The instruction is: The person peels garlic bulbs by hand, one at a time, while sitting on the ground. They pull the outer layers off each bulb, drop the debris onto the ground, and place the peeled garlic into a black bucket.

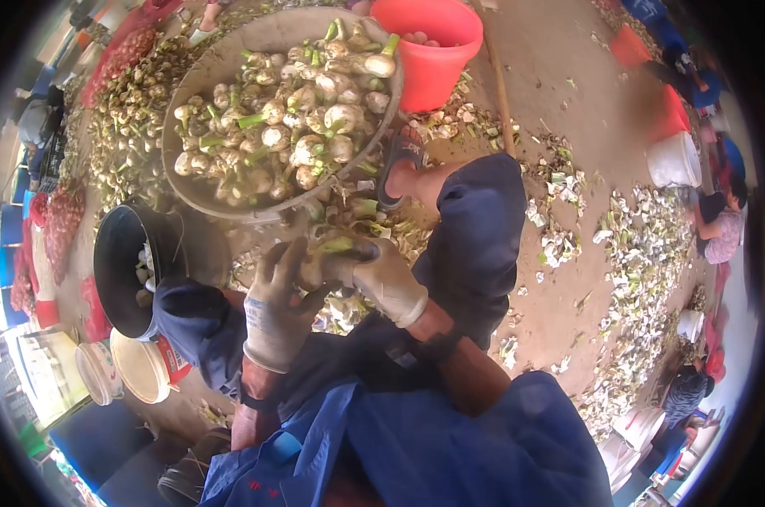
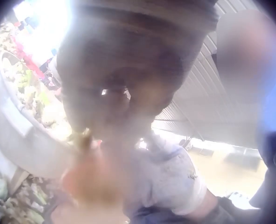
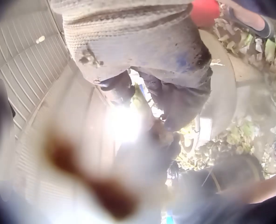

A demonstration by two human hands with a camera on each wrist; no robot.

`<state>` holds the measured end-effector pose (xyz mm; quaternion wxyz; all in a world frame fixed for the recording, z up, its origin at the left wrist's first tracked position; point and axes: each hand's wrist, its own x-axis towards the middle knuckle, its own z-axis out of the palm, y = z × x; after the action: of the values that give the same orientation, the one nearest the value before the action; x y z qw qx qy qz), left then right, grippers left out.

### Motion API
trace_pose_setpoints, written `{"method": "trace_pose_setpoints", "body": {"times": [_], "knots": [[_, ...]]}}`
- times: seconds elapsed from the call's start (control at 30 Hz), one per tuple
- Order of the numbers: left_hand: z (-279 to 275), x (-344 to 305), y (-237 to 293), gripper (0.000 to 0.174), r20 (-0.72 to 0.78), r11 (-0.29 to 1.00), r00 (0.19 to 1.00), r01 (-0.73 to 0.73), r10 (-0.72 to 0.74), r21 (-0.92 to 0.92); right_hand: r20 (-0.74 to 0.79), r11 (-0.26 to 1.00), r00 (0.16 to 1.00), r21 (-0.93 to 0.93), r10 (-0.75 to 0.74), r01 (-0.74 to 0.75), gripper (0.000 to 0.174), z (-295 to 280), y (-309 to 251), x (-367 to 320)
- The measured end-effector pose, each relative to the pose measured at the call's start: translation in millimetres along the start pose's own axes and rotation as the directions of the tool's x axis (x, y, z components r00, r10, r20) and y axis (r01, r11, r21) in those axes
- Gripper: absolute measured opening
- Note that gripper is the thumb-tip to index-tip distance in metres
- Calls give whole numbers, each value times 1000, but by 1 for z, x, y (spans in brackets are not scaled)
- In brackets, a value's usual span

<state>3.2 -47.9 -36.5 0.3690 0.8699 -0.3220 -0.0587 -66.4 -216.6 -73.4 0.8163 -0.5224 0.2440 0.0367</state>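
A pale round bulb with a cut green stalk (image 1: pixel 333 246) is held between the two hands, above the lap. By the gloved right hand (image 1: pixel 392 281), the bulb is gripped from the 3 o'clock side, fingers curled closely. By the gloved left hand (image 1: pixel 276 311), it is held from the 9 o'clock side, thumb and fingers curved partly apart with the bulb between them; the contact is blurred in both wrist views. Relative to the hands, a wide round grey tub (image 1: pixel 251 211), heaped with green-stalked bulbs, is placed just left of 12 o'clock. A red plastic bucket (image 1: pixel 433 78) holding pale round items is seen at 1 o'clock, with a sandalled foot (image 1: pixel 405 160) nearer in the same direction. A black round bucket (image 1: pixel 122 253) is noted at 9 o'clock, white pieces inside. A large heap of loose bulbs (image 1: pixel 133 139) is spread at 10 o'clock. Pale husk litter (image 1: pixel 640 279) is scattered over the floor at 3 o'clock.
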Motion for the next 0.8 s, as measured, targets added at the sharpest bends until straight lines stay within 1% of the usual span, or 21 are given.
{"method": "trace_pose_setpoints", "body": {"times": [0.07,0.13,0.17,0.2,0.23,0.27,0.3,0.33,0.37,0.4,0.43,0.47,0.5,0.53,0.57,0.6,0.63,0.67,0.73,0.77,0.8], "knots": [[-3,0,2,78,0,999,1000,-28,28,28,-11,999,999,-25,-38,37,25,-3,13,5],[-9,1,-4,77,24,997,997,-72,72,6,24,965,970,-91,-244,245,23,-3,22,8],[-13,1,-7,77,53,993,992,-117,118,-19,27,966,970,-89,-242,244,23,-3,22,7],[-15,-1,-10,77,55,993,992,-116,117,-16,46,920,935,-163,-353,355,23,-4,21,6],[-17,-4,-12,77,167,843,975,214,-150,-494,71,856,886,-234,-457,461,23,-5,19,4],[-17,-7,-14,78,383,392,869,485,-312,-781,71,857,886,-231,-458,461,23,-4,11,1],[-13,-13,-18,73,371,278,905,419,-208,-865,117,770,826,-309,-551,558,24,-2,-1,-3],[-10,-15,-26,73,369,282,905,417,-210,-864,173,665,755,-377,-633,644,25,0,-7,-5],[-10,-14,-30,71,481,-7,855,489,-196,-872,135,598,682,-381,-719,705,32,3,0,-4],[-10,-13,-32,70,579,-294,802,524,-145,-799,141,595,679,-377,-720,710,32,4,5,-2],[-6,-14,-28,72,625,-476,752,480,-210,-737,114,614,672,-320,-732,722,35,4,9,-3],[-6,-11,-26,72,625,-474,752,481,-209,-738,84,627,665,-263,-742,733,38,4,11,-3],[-6,-8,-24,71,627,-390,725,510,-285,-766,82,626,664,-264,-744,734,38,3,16,-2],[-5,-6,-23,71,622,-305,696,543,-359,-783,22,789,798,-133,-603,600,38,1,23,-3],[-2,-3,-20,69,604,-313,748,525,-274,-792,-12,901,901,11,-433,433,39,0,25,-3],[-2,-3,-21,69,606,-313,748,528,-269,-790,-15,957,970,159,-245,244,40,-1,26,-4],[-2,-5,-24,69,474,138,834,524,-281,-840,-15,964,971,117,-239,239,42,-2,26,-3],[-4,-5,-22,70,348,560,910,413,-225,-718,-20,964,971,119,-239,239,42,-2,26,-4],[-5,-3,-7,70,286,598,921,389,-264,-701,12,941,945,-92,-327,327,42,1,28,-3],[-9,-2,-6,71,327,558,894,447,-306,-699,57,963,961,12,-271,271,43,0,24,-6],[-11,-2,-6,72,368,515,863,502,-345,-694,63,963,961,16,-269,269,43,-3,24,-7]]}}
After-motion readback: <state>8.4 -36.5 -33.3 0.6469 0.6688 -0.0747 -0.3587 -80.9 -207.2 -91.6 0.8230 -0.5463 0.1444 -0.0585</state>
